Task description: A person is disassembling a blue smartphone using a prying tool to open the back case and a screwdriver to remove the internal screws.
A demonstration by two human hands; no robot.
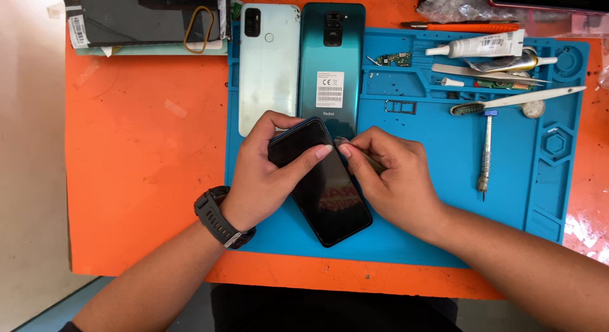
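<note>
A black phone [320, 183] lies screen-up and tilted on the near left part of a blue mat [444, 211], which rests on an orange table [146, 161]. The left hand [266, 176] grips the phone's far end: its fingers [269, 126] curl over the far left edge and the thumb lies across the glass, so the phone sits pinched between them. The right hand [393, 183] sits just to the right of the phone, its fingers pressed together around a thin metal tool [346, 143] whose tip meets the phone's far right edge, close to the left thumb tip. The near half of the phone juts out between the two wrists, uncovered. A dark watch [219, 218] is on the left wrist.

Just beyond the hands lie two phones face-down, side by side: a white phone [268, 59] on the left and a teal phone [330, 59] on the right. On the right part of the mat lie a screwdriver [485, 151], tweezers [488, 73], a white tube [479, 45] and a small circuit board [394, 59]. At the far left of the table sits a dark flat pack [146, 18] with a rubber band [200, 29] on it.
</note>
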